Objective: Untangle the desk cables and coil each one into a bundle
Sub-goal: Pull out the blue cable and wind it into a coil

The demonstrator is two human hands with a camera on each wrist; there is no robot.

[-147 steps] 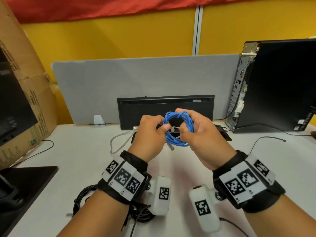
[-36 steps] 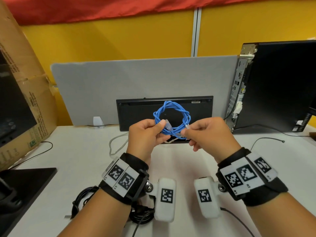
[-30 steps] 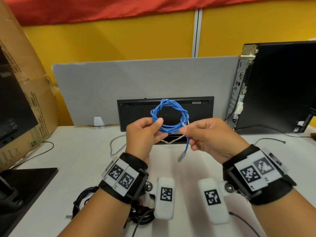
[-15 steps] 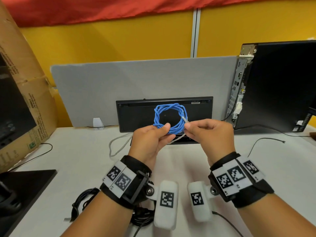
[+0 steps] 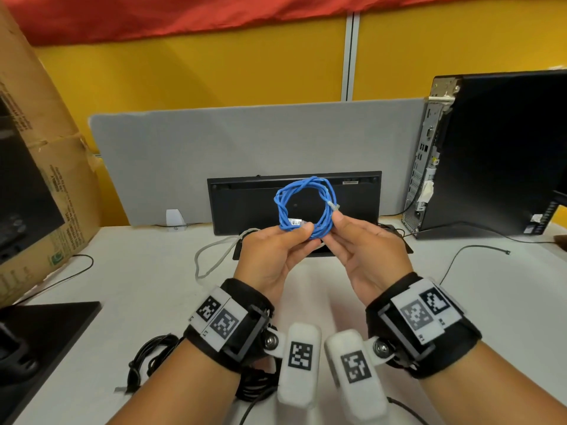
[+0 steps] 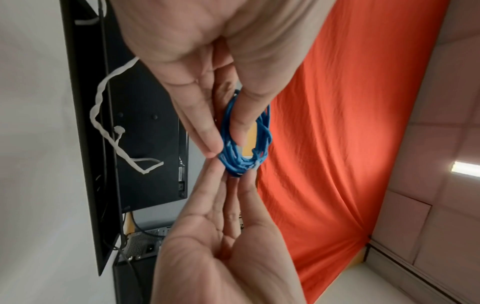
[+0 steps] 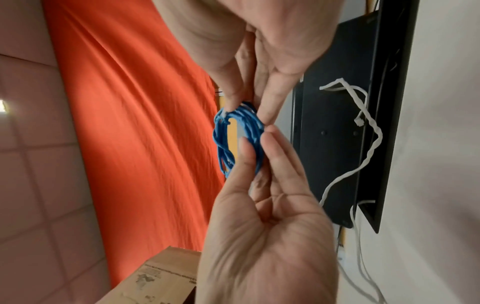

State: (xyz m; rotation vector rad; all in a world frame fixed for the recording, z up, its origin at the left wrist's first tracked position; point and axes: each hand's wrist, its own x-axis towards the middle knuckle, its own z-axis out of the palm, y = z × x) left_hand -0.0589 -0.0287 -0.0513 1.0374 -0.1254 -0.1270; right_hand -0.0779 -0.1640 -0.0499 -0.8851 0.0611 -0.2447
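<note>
A blue network cable (image 5: 280,207) is wound into a small round coil held upright above the desk. My left hand (image 5: 302,230) pinches the bottom of the coil between thumb and fingers, over one clear plug. My right hand (image 5: 333,220) pinches the coil's lower right side, just under the other plug. In the left wrist view my left hand (image 6: 226,142) grips the blue cable (image 6: 259,131), with the right hand (image 6: 228,185) below. In the right wrist view my right hand (image 7: 249,111) nips the blue cable (image 7: 221,139) and my left hand (image 7: 255,144) holds it from below.
A white cable (image 5: 211,256) lies loose on the white desk (image 5: 138,286) before an upright black keyboard (image 5: 245,207). A black cable bundle (image 5: 147,360) sits near my left forearm. A thin black wire (image 5: 469,250), PC tower (image 5: 497,154) and cardboard box (image 5: 46,154) flank the desk.
One second ago a loose end with its plug hung below my right hand. That end is now up against the coil's right side, and both hands have drawn closer together.
</note>
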